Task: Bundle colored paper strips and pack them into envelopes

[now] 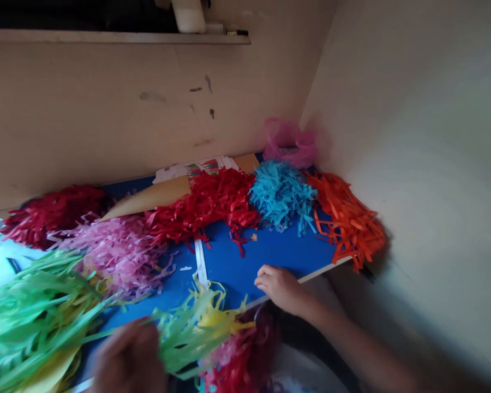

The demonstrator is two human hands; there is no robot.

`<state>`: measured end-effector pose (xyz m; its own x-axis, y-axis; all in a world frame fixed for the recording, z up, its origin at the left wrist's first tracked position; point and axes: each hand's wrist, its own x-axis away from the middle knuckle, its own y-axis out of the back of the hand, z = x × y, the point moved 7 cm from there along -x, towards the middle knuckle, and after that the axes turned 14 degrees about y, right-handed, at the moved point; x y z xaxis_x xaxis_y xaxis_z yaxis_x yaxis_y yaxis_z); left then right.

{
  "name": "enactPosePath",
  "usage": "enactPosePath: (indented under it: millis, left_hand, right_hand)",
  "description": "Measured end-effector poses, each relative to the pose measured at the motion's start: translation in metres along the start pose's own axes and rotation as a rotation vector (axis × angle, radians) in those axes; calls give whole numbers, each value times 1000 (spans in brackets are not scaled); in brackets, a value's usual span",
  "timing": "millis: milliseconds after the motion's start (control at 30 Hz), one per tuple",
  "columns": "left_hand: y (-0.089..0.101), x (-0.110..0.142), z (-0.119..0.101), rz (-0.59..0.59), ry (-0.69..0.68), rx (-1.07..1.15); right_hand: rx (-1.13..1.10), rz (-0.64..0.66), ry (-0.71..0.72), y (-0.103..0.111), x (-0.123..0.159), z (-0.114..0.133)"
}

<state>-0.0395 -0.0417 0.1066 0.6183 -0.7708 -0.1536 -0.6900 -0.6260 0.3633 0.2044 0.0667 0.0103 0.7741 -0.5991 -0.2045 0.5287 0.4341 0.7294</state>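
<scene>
My left hand (131, 357), blurred by motion, is low in the view with its fingers curled. Light green paper strips (188, 333) meet its right side, and it appears closed on them; the grip itself is smeared. Yellow strips (219, 316) and red and pink strips (233, 360) hang with the green ones at the near table edge. Over that edge, further right, my right hand (280, 286) has its fingers bent together in a pinch. Whatever might be between those fingertips is too small to make out.
On the blue table (278, 254) lie heaps of shredded paper: green (36, 311), pink (118, 251), dark red (57, 213), red (216, 202), turquoise (284, 191) and orange (347, 218). A pink plastic bag (290, 144) sits in the corner. A shelf (114, 36) juts from the wall.
</scene>
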Motion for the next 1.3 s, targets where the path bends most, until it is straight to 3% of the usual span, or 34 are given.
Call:
enactPosePath:
  millis: [133, 233, 533, 733, 933, 1000, 1133, 1200, 1300]
  left_hand:
    - [-67, 19, -13, 406, -115, -166]
    - [-84, 23, -11, 441, -74, -169]
    - [-89, 31, -17, 440, -140, -176]
    - [-94, 38, -17, 445, -266, -261]
    - [-97, 34, 6, 582, 87, -10]
    - [-98, 33, 6, 631, 106, 33]
    - [-93, 30, -6, 594, -98, -58]
    - [-90, 31, -13, 559, -201, -88]
    - [-90, 32, -18, 563, -253, -93]
  right_hand:
    - [-374, -262, -33, 19, -13, 28]
    - [-697, -380, -74, 23, -16, 44]
    - [-844, -386, -249, -1, -8, 41]
    - [-592, -343, -210, 11, -7, 49]
    - [-613, -260, -123, 7, -9, 54]
    - [-654, -264, -132, 3, -8, 51]
    - [-712, -332, -171, 3, -5, 43]
    - [-707, -362, -128, 8, -6, 44]
    - [-684, -356, -61, 13, -7, 48]
